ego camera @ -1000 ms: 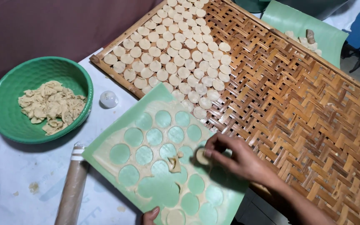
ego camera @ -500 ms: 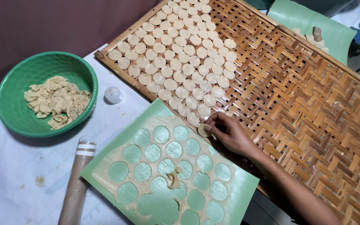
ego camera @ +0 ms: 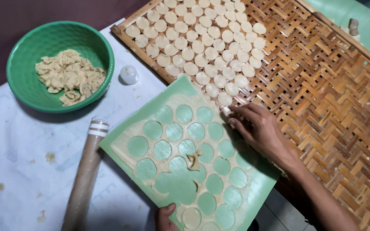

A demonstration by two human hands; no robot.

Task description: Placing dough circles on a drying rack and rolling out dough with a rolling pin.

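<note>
My right hand [ego camera: 258, 128] rests palm down on the woven bamboo tray [ego camera: 322, 98], fingertips at the near end of the rows of round dough discs [ego camera: 202, 47]. Whether a disc lies under the fingers is hidden. My left hand [ego camera: 165, 217] pinches the near edge of the green mat [ego camera: 253, 188], which leans against the tray's rim. The thin dough sheet [ego camera: 170, 143] on the mat is full of round cut-out holes; one uncut disc [ego camera: 191, 217] stays near my left thumb, and a small torn scrap [ego camera: 192, 160] lies mid-mat.
A green bowl [ego camera: 26, 47] of dough scraps [ego camera: 69, 76] stands at the left. A small round white cutter [ego camera: 129, 75] lies beside it. A brown rolling pin [ego camera: 84, 175] lies on the white plastic sheet. Another green mat [ego camera: 360, 21] sits beyond the tray.
My right hand has moved from the mat's right side up to the tray's edge and settled by the last row of discs. The view has zoomed closer.
</note>
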